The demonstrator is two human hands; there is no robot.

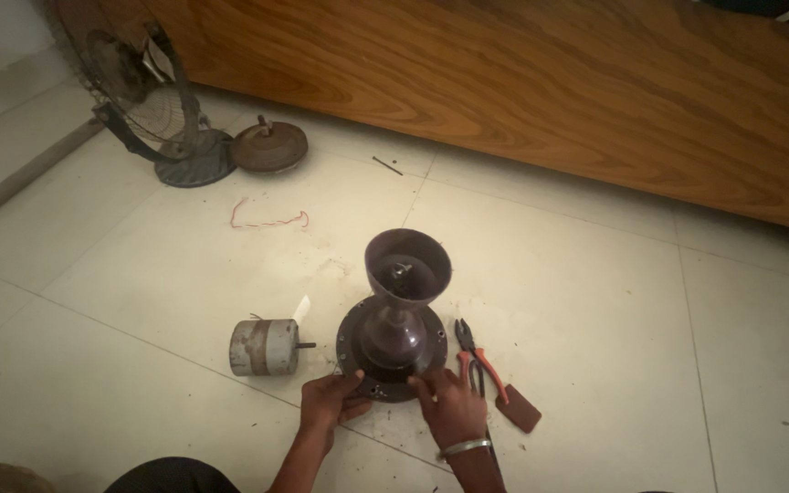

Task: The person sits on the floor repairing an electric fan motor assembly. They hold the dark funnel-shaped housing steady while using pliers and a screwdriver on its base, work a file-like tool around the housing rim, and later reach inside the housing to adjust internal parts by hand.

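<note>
A dark brown ceiling fan motor housing stands on the tiled floor with its funnel-shaped canopy cup pointing up. My left hand grips the near left rim of the round motor body. My right hand, with a metal bangle on the wrist, presses its fingers on the near right rim. Both hands touch the housing from the side closest to me.
A grey cylindrical motor lies left of the housing. Orange-handled pliers and a small brown plate lie to the right. A pedestal fan, a round brown disc, a red wire and a wooden bed side are farther off.
</note>
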